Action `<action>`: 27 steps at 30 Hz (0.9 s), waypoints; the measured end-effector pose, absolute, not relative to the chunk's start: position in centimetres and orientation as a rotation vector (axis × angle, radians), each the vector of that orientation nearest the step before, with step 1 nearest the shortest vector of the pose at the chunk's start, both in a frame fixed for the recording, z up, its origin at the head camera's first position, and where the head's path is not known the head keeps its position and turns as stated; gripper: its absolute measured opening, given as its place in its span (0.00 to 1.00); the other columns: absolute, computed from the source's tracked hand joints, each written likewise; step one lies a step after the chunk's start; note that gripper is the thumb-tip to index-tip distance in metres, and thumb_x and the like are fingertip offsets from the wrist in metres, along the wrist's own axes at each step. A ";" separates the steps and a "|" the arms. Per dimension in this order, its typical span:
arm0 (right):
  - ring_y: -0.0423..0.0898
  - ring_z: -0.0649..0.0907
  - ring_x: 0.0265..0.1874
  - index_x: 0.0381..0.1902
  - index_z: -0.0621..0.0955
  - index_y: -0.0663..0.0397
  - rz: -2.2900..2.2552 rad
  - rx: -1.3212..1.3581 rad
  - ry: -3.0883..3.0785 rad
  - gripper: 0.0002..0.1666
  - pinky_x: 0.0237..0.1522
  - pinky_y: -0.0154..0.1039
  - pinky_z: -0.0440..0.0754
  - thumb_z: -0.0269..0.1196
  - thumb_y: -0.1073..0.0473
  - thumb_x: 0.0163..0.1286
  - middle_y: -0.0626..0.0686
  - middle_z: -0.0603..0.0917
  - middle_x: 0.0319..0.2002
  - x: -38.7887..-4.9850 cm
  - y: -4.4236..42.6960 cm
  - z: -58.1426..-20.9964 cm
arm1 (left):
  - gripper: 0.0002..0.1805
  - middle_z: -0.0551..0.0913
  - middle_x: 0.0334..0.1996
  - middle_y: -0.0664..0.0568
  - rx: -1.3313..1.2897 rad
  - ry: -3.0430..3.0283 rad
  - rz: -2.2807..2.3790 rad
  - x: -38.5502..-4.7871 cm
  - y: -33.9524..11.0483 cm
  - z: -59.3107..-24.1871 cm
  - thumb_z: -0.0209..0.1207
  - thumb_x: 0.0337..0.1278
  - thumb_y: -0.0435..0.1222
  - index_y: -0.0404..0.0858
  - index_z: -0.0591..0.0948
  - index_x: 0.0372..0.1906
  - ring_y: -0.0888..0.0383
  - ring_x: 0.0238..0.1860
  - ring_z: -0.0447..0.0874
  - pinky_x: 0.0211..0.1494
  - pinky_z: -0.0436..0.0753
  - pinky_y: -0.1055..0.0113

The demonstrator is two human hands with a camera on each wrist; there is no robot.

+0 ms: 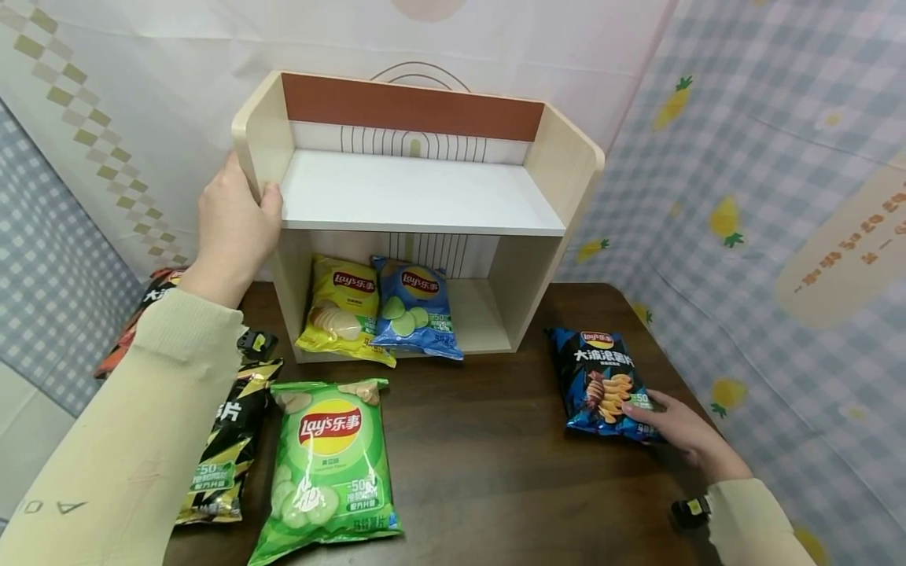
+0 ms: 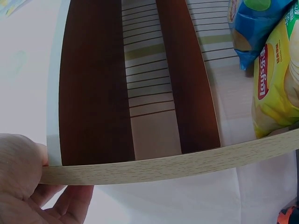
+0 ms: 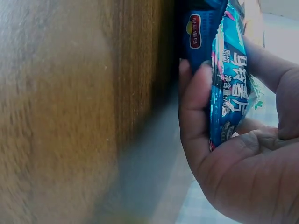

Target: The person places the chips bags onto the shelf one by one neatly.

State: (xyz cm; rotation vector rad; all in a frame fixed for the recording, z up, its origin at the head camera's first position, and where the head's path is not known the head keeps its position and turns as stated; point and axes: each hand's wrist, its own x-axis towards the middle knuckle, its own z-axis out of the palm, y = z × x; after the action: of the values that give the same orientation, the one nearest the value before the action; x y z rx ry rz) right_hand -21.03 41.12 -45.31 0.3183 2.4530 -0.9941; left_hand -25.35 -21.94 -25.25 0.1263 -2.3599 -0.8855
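The person's left hand [image 1: 237, 224] is gripping the upper left side panel of a pale wooden two-tier shelf unit [image 1: 418, 189], probably steadying it. Well apart, the right hand [image 1: 683, 428] is pinching the near right corner of a glossy dark-blue foil crisp bag [image 1: 602, 385], thumb opposing fingers, seemingly for a secure hold. That bag is extending ahead of the right hand, right of the shelf unit; whether it is touching the dark-brown wooden bench [image 1: 481, 479] is unclear.
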 end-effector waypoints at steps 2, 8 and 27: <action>0.74 0.47 0.68 0.74 0.37 0.67 -1.034 0.326 2.432 0.70 0.60 0.72 0.55 0.56 0.25 0.60 0.75 0.40 0.72 -21.0 41.1 -45.4 | 0.27 0.74 0.57 0.30 0.125 -2.360 -0.883 -25.4 -21.9 -25.2 0.47 0.66 0.41 0.27 0.67 0.63 0.32 0.57 0.73 0.60 0.69 0.42; 0.69 0.56 0.68 0.76 0.40 0.62 -1.202 0.364 2.372 0.67 0.62 0.68 0.58 0.58 0.27 0.60 0.72 0.49 0.72 -20.6 41.0 -45.8 | 0.28 0.73 0.58 0.30 0.124 -2.375 -0.881 -25.4 -21.9 -25.2 0.47 0.66 0.41 0.28 0.66 0.64 0.33 0.58 0.72 0.60 0.69 0.43; 0.54 0.77 0.56 0.75 0.54 0.57 -1.327 -0.021 2.270 0.45 0.55 0.55 0.74 0.59 0.46 0.71 0.62 0.73 0.63 -19.1 38.3 -44.5 | 0.27 0.74 0.58 0.31 0.129 -2.373 -0.874 -25.4 -21.9 -25.2 0.47 0.66 0.41 0.28 0.66 0.64 0.33 0.57 0.73 0.60 0.70 0.42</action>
State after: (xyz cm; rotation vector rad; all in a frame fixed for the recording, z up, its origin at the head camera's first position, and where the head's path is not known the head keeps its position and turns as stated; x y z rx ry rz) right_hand -19.06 38.33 -44.47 -0.0207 2.2695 -1.3270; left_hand -25.43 -21.86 -25.23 0.1287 -2.3731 -0.8736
